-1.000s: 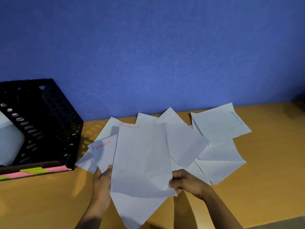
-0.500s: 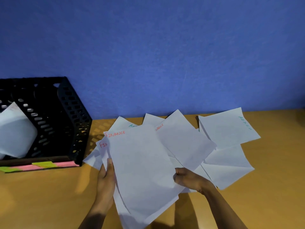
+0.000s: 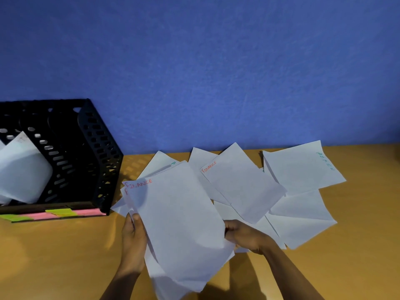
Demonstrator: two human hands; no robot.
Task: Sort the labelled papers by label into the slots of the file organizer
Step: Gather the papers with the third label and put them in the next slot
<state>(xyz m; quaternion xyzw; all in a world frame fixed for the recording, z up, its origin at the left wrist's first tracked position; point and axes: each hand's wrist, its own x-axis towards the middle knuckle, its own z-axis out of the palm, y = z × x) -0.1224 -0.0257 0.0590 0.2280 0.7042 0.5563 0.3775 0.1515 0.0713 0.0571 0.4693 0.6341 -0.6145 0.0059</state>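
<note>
The organizer (image 3: 65, 156) stood at the desk's (image 3: 54, 256) back left, against the wall (image 3: 194, 61), blocking that corner. In front of the organizer lay a broad bare strip of desk, open to a hand. Right of the organizer, loose papers (image 3: 249, 187) fanned across the desk up to the wall, leaving only a narrow bare gap beside the organizer's right wall. Far right of the organizer, past the papers, the desk lay bare.

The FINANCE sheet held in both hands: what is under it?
Under the held FINANCE sheet, gripped by the left hand and right hand, lie more sheets; two red letter starts peek out at its left edge. The rest of their labels is covered.
</note>
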